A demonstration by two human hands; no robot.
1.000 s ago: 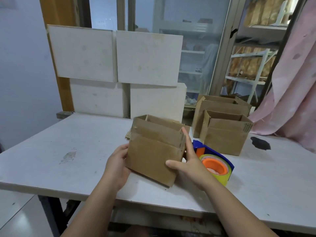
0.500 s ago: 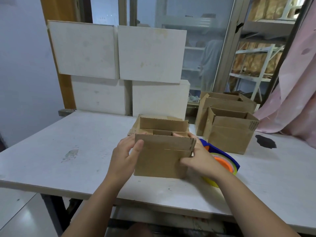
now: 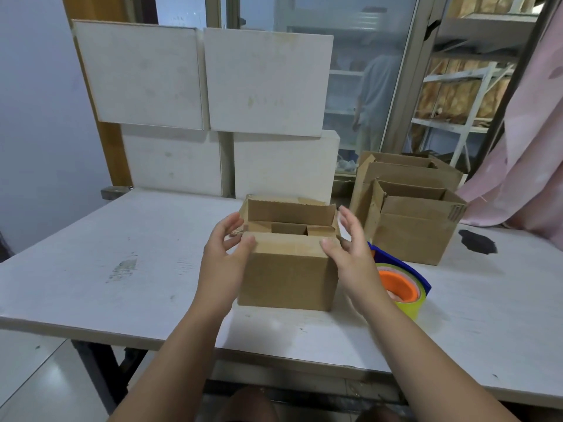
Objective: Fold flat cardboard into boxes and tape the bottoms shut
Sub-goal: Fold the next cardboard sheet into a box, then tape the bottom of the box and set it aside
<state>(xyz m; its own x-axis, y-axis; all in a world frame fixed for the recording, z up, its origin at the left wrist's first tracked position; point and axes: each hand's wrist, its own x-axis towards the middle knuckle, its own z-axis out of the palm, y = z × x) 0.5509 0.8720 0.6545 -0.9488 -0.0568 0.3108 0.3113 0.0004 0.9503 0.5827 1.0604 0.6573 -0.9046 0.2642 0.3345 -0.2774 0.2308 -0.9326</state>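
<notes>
Hands spread vs 0.5s ago | L hand, R hand thumbs on box

— Can you see the underside of the box?
— No, it sits flat on the table, so I can't tell whether it's taped. The front wall hides most of the inside too.
— And the dispenser?
— It's half behind the right hand, and the fingertips are smeared.
— The boxes beyond?
— The front box covers much of the back box. The marks on its corner are too small to read.
— What about the edges?
— The forearms run off the bottom. The table and curtain run off the right. The figure behind the glass is hazy.
</notes>
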